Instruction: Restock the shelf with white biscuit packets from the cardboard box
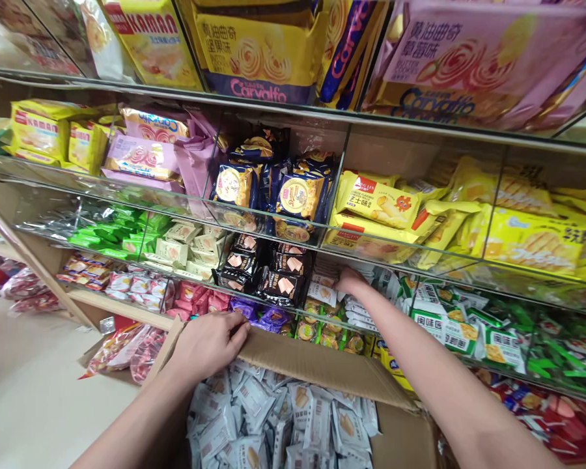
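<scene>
A cardboard box (pixel 317 357) full of small white snack packets (pixel 305 417) stands open in front of me. My left hand (pixel 213 340) is closed over its far left edge, fingers curled on the cardboard. Farther off, my right hand (pixel 350 283) reaches into a shelf compartment of similar white packets (pixel 322 291). Its fingers are mostly hidden, so whether they grasp a packet is unclear. Black-wrapped snacks (pixel 280 277) lie just left of that compartment, and green-and-white packets (pixel 444 319) lie to its right.
Glass dividers and ledges (pixel 273 225) front the tiered shelves. Yellow snack packs (pixel 378 202) and navy cookie packs (pixel 300 195) fill the tier above my right hand. Red-wrapped bags (pixel 129 352) sit in a low box at left, beside the pale floor (pixel 24 384).
</scene>
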### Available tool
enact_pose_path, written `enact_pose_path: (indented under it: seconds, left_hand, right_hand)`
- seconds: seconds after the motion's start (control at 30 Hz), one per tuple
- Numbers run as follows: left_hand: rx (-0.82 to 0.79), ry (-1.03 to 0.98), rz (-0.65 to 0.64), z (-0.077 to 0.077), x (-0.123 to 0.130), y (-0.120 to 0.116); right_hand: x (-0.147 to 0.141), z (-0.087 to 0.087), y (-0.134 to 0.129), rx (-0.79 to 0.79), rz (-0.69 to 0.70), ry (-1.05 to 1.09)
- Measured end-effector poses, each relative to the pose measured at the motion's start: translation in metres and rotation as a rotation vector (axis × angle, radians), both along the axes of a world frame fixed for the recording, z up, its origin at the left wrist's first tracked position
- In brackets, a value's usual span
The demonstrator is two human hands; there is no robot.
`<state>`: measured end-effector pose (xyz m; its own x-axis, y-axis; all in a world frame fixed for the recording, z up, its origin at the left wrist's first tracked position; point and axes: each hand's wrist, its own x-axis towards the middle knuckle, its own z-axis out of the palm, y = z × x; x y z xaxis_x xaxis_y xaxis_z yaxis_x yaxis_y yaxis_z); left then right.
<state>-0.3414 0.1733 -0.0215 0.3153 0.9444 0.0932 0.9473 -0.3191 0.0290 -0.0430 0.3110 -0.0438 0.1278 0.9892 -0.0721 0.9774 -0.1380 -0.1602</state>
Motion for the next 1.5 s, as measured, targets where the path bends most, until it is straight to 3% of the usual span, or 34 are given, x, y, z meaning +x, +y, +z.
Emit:
enact_pose_path:
  seconds: [0.3,0.43,0.57,0.87,1.03,1.17,1.3,1.5]
  left_hand:
    - [0.006,-0.014,0.007,-0.002,-0.002,0.001]
    - [-0.009,-0.016,0.011,-0.002,-0.001,0.001]
    - [-0.014,0.003,0.027,-0.001,0.0,0.0]
    - [0.016,0.11,0.03,-0.005,0.006,-0.005]
    - [0.036,0.128,0.01,-0.007,0.009,-0.01]
    - [0.049,0.107,0.001,-0.009,0.007,-0.008]
    - [0.031,0.087,0.016,-0.008,0.006,-0.004]
    - [0.005,0.043,0.011,-0.006,0.002,-0.006]
  right_hand:
    - [0.023,0.011,-0.003,0.0,-0.009,0.054]
    - [0.031,0.023,-0.014,-0.006,0.005,-0.004]
    - [0.041,0.034,-0.029,0.02,0.104,-0.12]
    - [0.058,0.018,-0.07,-0.089,0.352,-0.388]
    - [0.054,0.012,-0.073,-0.134,0.317,-0.493]
    - [0.051,0.021,-0.059,-0.215,0.317,-0.472]
    - [0.033,0.028,-0.04,-0.07,0.395,-0.395]
    - [-0.016,0.0,-0.022,-0.072,0.544,-0.313]
